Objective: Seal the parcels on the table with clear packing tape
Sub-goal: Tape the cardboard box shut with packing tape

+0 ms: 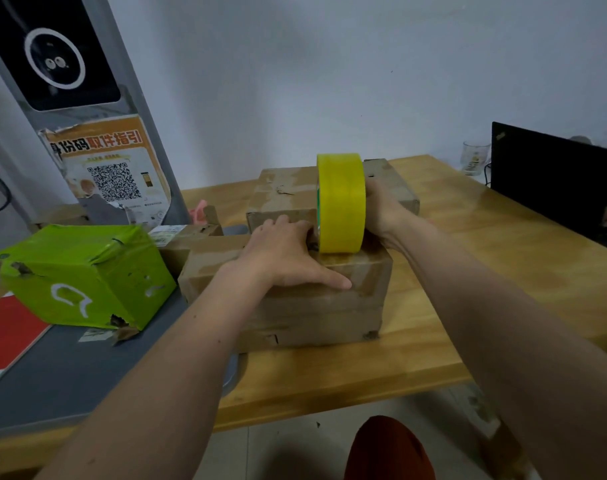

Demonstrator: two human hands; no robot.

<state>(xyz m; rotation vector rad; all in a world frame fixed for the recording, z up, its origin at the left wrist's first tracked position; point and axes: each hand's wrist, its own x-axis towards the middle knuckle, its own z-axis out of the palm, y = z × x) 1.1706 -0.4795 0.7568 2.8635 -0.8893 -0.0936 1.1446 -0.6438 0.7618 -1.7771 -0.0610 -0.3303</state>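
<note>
One roll of tape [342, 202] (its wound layers read yellow) stands on edge on top of the nearest brown parcel [312, 299], near that parcel's far edge. The right hand [381, 209] is on the roll's right side; its fingers are hidden behind the roll, so whether they curl into the core cannot be told, though the hand appears to steady the roll. The left hand [281, 254] lies palm down on the same parcel's top, fingers straight and spread, the thumb stretched toward the right and the fingertips touching the roll's left face; it grasps nothing.

Four parcels can be counted on the worktop [451, 271]: the near brown one under both hands, a second brown parcel [288, 192] directly behind it, a smaller brown box [191, 237] to the left of these, and one green parcel [84, 275] at the far left, torn at its corners. The green parcel sits on a grey mat [70, 375], with a red sheet [8, 330] beside it.

At the right end of the worktop stand one open black laptop [551, 174] and one clear glass [475, 157]. A grey kiosk [73, 98] bearing one QR-code poster rises behind the left end.
</note>
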